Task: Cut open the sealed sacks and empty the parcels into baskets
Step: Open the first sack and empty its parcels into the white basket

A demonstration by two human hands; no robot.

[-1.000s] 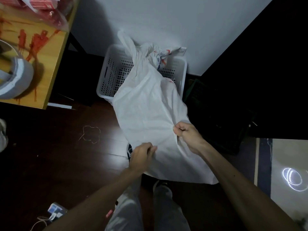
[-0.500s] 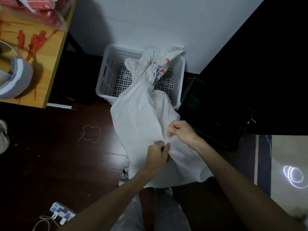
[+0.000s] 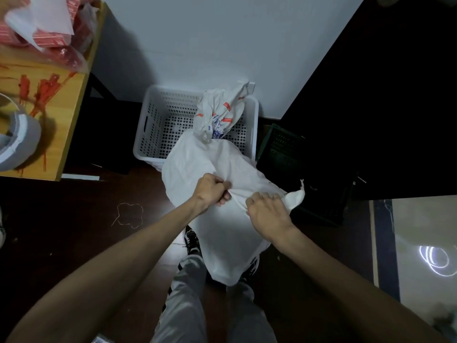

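Sack (image 3: 210, 159) mouth sits deeper in the white basket (image 3: 148, 125) at 12 o'clock than half a second back, left hand (image 3: 211, 191) and right hand (image 3: 268, 214) side by side fisted on its bottom end, so we're mid-dump, next is probably lift and shake.

Nothing is legible (print on sack (image 3: 210, 157) seems blurred).

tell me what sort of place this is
Probably a small indoor packing or parcel-sorting room: a white perforated basket by the wall, a white sack with one end in it, red packets on a wooden table.
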